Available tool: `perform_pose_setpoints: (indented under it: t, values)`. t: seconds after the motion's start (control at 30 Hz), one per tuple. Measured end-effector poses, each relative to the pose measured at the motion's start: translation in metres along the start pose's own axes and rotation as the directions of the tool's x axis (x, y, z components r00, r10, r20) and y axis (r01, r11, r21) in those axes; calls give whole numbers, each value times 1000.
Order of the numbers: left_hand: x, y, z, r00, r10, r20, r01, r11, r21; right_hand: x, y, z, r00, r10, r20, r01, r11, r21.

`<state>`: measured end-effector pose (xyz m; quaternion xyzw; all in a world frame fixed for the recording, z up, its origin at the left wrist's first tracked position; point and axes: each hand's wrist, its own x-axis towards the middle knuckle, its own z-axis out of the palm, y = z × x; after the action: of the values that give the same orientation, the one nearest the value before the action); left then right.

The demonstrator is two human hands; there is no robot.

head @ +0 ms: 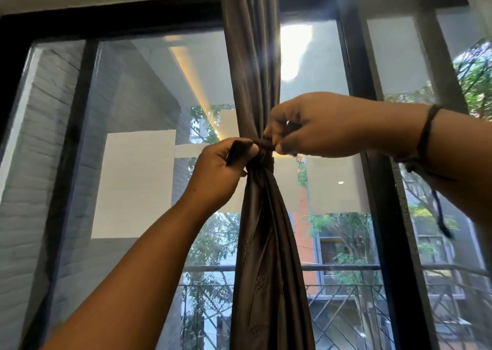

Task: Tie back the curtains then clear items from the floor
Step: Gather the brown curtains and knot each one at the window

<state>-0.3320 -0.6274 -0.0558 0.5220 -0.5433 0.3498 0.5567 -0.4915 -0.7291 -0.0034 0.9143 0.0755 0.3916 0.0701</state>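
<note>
A dark brown curtain [266, 243] hangs gathered into a narrow bundle in the middle of the window. A dark tie band [267, 145] wraps the bundle at its waist. My left hand [221, 168] grips one end of the band at the left of the bundle, fingers curled round it. My right hand [319, 126] pinches the other end of the band at the right, thumb and fingertips closed on it. Both hands are at the cinched spot, almost touching each other. A dark thread bracelet is on my right wrist.
A large window with black frames [394, 216] fills the view behind the curtain. Through the glass I see a balcony railing [346, 267], trees and buildings. The floor is out of view.
</note>
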Motion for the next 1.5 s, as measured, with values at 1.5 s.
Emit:
perform_pose_setpoints:
  t: [1.5]
  values:
    - [13, 18, -22, 917, -366, 156, 387, 912, -134, 27, -22, 57, 965, -193, -179, 94, 888, -450]
